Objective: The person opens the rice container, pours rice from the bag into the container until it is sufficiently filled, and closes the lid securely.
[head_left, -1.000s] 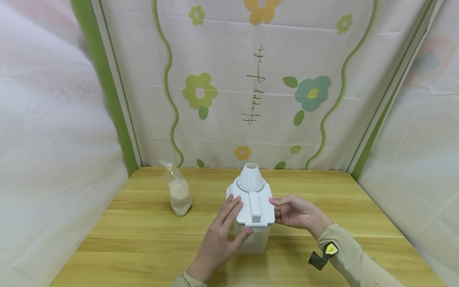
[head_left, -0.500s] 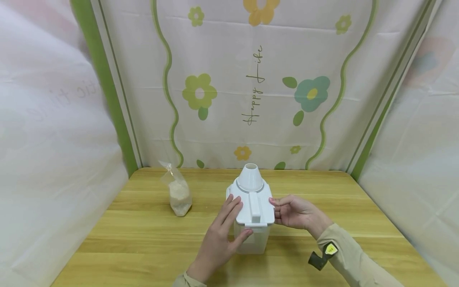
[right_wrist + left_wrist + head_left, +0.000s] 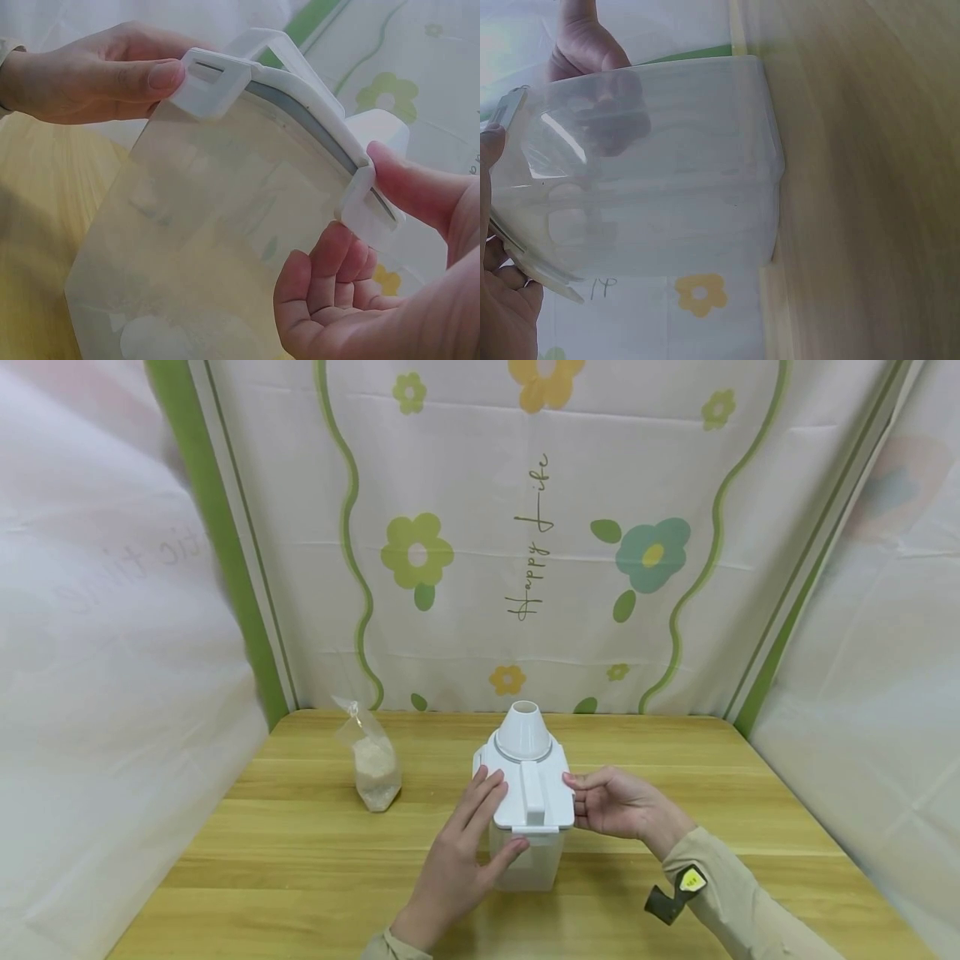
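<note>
Flowery white curtain (image 3: 457,643) at 12 o'clock, wood-look tabletop (image 3: 285,877) underneath. Right grip (image 3: 618,802) is at 3 o'clock on the container (image 3: 536,864), pinching the side clip (image 3: 366,210): thumb at the lid (image 3: 557,793) edge, fingertips curled by the clip's lower end. Left grip (image 3: 459,856) is around 8 o'clock, holding the near-left corner of the lid, thumb on the front clip (image 3: 536,829).

Looks to me like the step in hand is working that side clip, and imo the trick is letting the left do the bracing. Press lightly on the corner, then roll the clip with just thumb and fingertips instead of yanking toward 3 o'clock, or the whole thing could skid.

Container itself stands upright on the tabletop, toward 6 o'clock in the head view, between both grips. Its long axis looks vertical; the left wrist view only makes it seem laid over. Lid runs 12 to 6, handle (image 3: 533,789) lined up with it, and the white cone (image 3: 525,735) sits at the 12 o'clock end, mouth up. Well apart, between 9 and 10 o'clock from the container, is a tied-looking clear bag (image 3: 375,768) of pale grains, neck leaning toward 11.
</note>
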Motion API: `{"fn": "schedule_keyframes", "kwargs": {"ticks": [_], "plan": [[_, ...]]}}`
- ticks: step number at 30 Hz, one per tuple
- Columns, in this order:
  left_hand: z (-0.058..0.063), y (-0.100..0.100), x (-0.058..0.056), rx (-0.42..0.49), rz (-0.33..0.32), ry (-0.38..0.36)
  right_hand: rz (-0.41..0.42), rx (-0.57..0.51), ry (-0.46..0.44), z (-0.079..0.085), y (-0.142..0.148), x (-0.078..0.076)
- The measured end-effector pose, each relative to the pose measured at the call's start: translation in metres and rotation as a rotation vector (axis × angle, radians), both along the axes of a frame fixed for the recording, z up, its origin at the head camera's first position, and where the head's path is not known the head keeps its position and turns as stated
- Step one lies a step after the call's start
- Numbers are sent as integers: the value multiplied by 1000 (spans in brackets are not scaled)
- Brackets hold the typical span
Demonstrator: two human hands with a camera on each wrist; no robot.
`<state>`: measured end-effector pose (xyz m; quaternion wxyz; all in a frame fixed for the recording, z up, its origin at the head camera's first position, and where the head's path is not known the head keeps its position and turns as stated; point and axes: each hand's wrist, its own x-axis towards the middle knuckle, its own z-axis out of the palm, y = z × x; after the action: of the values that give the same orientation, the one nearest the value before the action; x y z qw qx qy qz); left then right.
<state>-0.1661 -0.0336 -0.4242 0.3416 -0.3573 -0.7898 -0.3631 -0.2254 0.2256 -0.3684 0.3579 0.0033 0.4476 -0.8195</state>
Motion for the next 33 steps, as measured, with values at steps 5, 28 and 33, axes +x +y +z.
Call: {"fn": "schedule_keyframes", "kwargs": {"ticks": [5, 28, 33], "plan": [[0, 0, 0, 2, 0, 3, -2, 7, -2, 0, 0, -1], [1, 0, 0, 5, -4, 10, 8, -12, -15, -2, -1, -2], [1, 0, -1, 8, -11, 18, 10, -22, -16, -2, 0, -2]]}}
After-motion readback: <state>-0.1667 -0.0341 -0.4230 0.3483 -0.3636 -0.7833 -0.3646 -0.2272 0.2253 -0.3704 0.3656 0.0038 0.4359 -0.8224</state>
